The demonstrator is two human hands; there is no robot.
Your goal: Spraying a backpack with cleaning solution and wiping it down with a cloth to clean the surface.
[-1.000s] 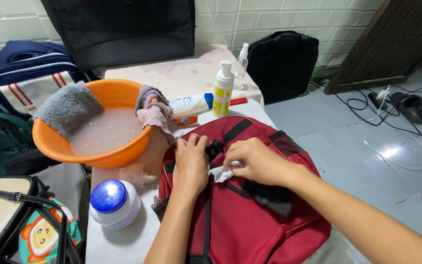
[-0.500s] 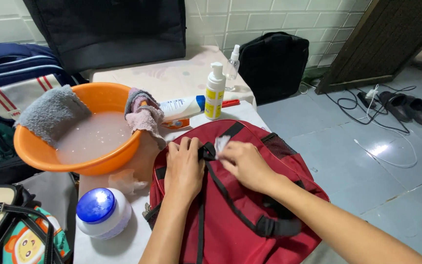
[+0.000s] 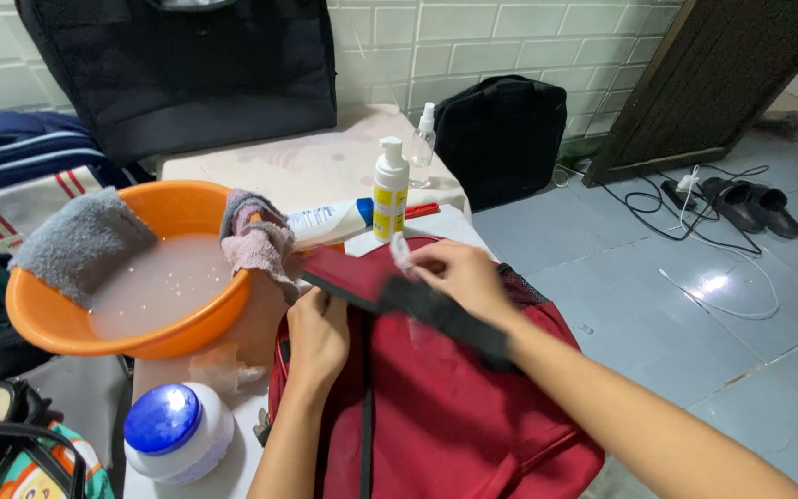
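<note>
**Two hands at the top of a red backpack**

A dark red fabric backpack [image 3: 436, 407] lies flat on the pale tabletop [image 3: 325, 166], filling the near right part of it. The left hand [image 3: 318, 334] rests on the bag's upper left edge, fingers curled down over the fabric and pressed together. The right hand [image 3: 459, 275] is raised just above the bag's top; its fingers pinch a small whitish scrap [image 3: 401, 251], which may be cloth or tissue, and a black webbing strap [image 3: 445, 319] of the bag runs under the palm and along the wrist.

Just to the left of the bag stands a round orange plastic basin [image 3: 66, 323] holding cloudy water, with a grey towel [image 3: 80, 242] draped over its far left rim and a pinkish-grey rag [image 3: 259, 242] hung over its right rim. Behind the bag are a white pump bottle with a yellow label [image 3: 390, 189], a white tube lying on its side [image 3: 330, 222] and a small clear spray bottle [image 3: 424, 137]. A white jar with a blue lid [image 3: 177, 430] sits at the near left corner. A black bag [image 3: 501, 129] leans against the tiled wall on the floor.
</note>
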